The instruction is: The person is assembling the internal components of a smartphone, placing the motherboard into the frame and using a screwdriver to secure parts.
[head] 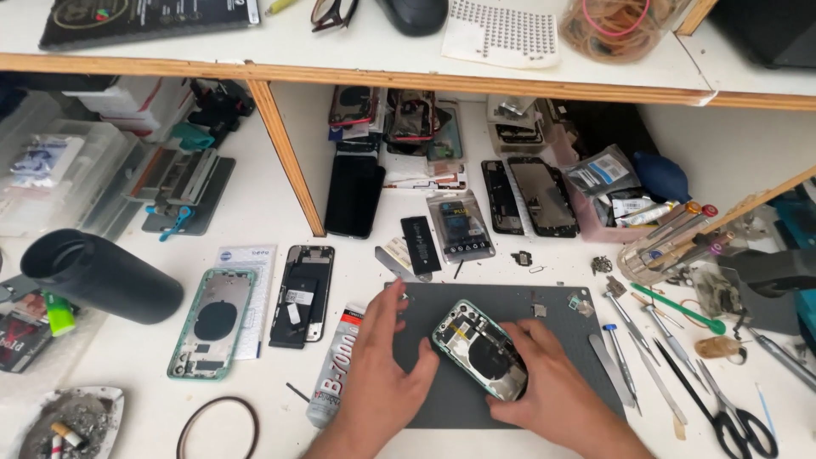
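Observation:
A green phone housing [476,344], opened so its inner parts show, lies tilted on a dark grey work mat [552,344]. My right hand [557,387] grips its lower right end. My left hand [382,365] rests on the mat's left edge with fingers spread, the thumb touching the housing's left side and the fingertips near a tiny part. A glue tube [333,365] lies just left of my left hand.
Another green phone frame [211,323] and an opened black phone [302,293] lie to the left. Tweezers, spudgers and scissors [735,416] sit right of the mat. A black cylinder [98,274], an ashtray [72,425], batteries and phone parts crowd the bench under a shelf.

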